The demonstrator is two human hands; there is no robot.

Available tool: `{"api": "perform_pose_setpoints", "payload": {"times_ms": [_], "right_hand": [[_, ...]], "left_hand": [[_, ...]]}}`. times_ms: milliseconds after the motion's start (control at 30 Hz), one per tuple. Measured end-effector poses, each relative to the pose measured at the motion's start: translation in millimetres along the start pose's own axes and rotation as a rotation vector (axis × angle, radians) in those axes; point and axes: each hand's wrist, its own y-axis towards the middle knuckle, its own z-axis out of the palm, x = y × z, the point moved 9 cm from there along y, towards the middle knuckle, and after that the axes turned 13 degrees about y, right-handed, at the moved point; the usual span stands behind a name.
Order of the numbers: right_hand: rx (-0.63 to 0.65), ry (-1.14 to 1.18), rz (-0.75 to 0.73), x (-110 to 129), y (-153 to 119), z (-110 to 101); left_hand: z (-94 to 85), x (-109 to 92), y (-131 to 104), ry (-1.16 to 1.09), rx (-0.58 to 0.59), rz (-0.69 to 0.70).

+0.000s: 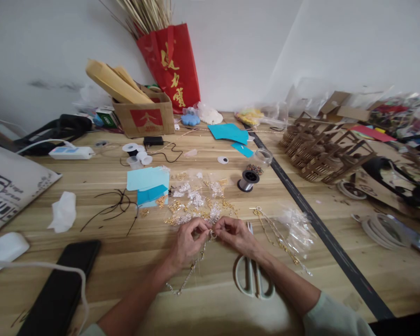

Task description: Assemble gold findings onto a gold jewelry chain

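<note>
My left hand (189, 239) and my right hand (235, 234) meet over the middle of the table, fingertips pinched close together. Between them is the end of a beaded chain (188, 278), which hangs down from my left fingers and trails onto the wood. A small ring-like piece shows at the pinch, too small to make out fully. Under my right forearm lie scissors (254, 279) with pale handles. Just beyond my fingers spread gold and silver beads (197, 199) in small clear bags. Gold chains (271, 228) lie right of my right hand.
A wire spool (248, 180) stands behind the beads, near a clear jar (262, 157). Blue cards (147, 178) and black cord (117, 205) lie left. A dark phone (61, 289) is at front left. Brown lantern-like wooden pieces (322, 151) crowd the right. A red bag (177, 70) stands behind.
</note>
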Motion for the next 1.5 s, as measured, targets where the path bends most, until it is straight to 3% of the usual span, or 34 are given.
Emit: {"api": "perform_pose_setpoints", "payload": {"times_ms": [233,700,1233,1500], "right_hand": [[-0.025,-0.187,-0.039,1.0,-1.1,-6.1],[0.0,-0.112,-0.033,-0.4,-1.3,3.1],[0.046,-0.154,0.003,-1.7,-2.7,8.2],[0.079,-0.283,-0.11,6.9,-6.0,11.9]], "left_hand": [[-3.0,6.6,1.7,0.026,-0.017,-0.02],[-3.9,2.0,1.3,-0.156,0.067,-0.102],[-6.3,1.5,2.7,-0.094,-0.038,-0.04],[-8.2,-5.5,2.3,0.043,-0.097,0.025]]}}
